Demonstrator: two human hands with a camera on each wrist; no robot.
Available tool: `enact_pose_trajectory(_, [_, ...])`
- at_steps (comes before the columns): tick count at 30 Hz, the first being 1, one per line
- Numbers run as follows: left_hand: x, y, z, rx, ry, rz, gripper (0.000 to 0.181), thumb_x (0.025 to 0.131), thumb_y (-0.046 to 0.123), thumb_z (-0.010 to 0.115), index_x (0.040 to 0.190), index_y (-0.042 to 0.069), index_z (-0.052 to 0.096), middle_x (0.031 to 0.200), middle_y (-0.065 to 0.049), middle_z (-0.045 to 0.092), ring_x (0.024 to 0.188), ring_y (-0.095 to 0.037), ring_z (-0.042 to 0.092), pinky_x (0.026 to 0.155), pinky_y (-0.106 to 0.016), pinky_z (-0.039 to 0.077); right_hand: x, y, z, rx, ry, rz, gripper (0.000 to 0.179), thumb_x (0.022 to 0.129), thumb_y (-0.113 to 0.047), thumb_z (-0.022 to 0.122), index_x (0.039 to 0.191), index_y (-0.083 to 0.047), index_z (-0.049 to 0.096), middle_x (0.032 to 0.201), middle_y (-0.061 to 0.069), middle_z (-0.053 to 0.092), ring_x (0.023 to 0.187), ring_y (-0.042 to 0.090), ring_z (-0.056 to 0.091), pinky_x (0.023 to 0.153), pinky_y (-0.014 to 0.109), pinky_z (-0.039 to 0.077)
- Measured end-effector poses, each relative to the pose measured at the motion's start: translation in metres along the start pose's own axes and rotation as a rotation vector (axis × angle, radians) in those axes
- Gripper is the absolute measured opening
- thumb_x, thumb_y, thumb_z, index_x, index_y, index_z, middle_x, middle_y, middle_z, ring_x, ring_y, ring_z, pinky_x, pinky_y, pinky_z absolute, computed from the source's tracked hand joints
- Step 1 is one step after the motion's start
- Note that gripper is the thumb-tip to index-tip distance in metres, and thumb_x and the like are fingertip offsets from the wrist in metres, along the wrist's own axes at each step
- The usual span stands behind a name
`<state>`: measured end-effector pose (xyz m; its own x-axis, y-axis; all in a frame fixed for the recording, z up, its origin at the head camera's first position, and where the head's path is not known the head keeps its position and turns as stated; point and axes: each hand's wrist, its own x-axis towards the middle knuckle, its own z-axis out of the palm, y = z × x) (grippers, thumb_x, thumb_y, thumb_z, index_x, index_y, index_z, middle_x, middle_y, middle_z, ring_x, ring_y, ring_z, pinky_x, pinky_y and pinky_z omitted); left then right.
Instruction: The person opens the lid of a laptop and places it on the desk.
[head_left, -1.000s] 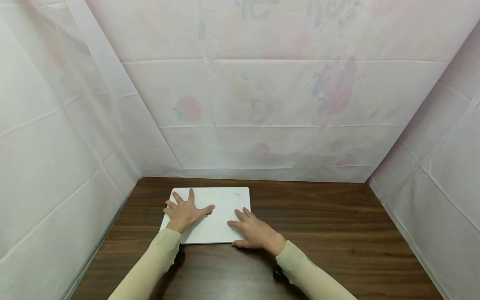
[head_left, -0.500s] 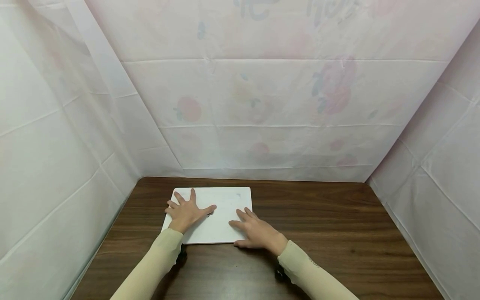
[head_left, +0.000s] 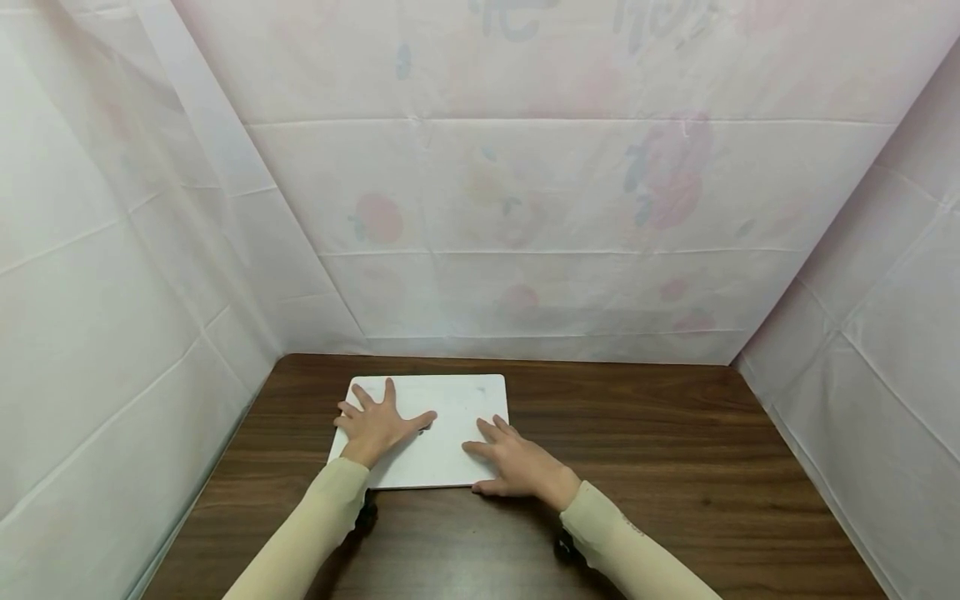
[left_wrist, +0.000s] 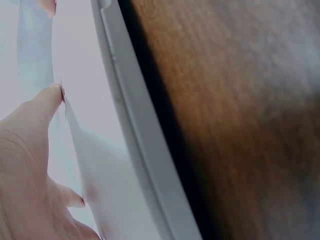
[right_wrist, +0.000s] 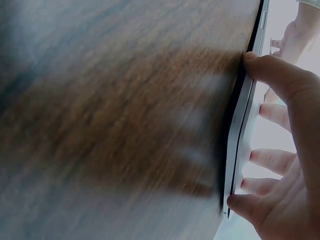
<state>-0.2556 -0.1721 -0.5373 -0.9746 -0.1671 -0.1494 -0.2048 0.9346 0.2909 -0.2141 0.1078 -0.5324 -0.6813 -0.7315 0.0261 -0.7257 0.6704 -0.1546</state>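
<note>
A flat white rectangular slab with rounded corners lies on the table; I cannot tell its exact kind. Its edge shows two thin layers in both wrist views. On its left part my left hand rests with spread, straight fingers. Beside the left thumb is a small dark mark. At the slab's right end, my right hand touches the top with outstretched fingers. Its thumb lies against the near edge, and the little finger reaches the side edge.
The dark wood table extends right of the slab and in front of it. White sheeting with faded fruit prints hangs behind, and plain sheeting encloses the left side. More sheeting hangs at the right.
The white slab and both hands have shifted slightly to the right together. How the fingers lie on it looks the same.
</note>
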Motion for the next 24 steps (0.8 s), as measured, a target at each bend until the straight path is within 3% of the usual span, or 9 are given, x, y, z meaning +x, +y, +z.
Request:
enact_pose_trajectory(7, [0.003, 0.001, 0.003, -0.003, -0.01, 0.002, 0.132, 0.073, 0.097, 0.049, 0.167, 0.012, 0.012, 0.159, -0.049, -0.004, 0.138, -0.08, 0.005, 0.104, -0.086, 0.019, -0.002, 0.001, -0.002, 0.005, 0.006, -0.002, 0.064, 0.092, -0.051, 0.075, 0.147, -0.023, 0.058, 0.16, 0.02, 0.042, 0.143, 0.052, 0.043, 0.109, 0.053, 0.049])
enact_pose_trajectory(24, [-0.005, 0.009, 0.002, -0.004, -0.014, 0.019, 0.129, 0.074, 0.095, 0.051, 0.167, 0.013, 0.015, 0.16, -0.048, -0.001, 0.139, -0.078, 0.008, 0.105, -0.085, 0.022, -0.011, 0.005, -0.002, 0.054, 0.003, 0.016, 0.064, 0.092, -0.05, 0.075, 0.147, -0.022, 0.059, 0.161, 0.022, 0.041, 0.143, 0.054, 0.041, 0.105, 0.054, 0.051])
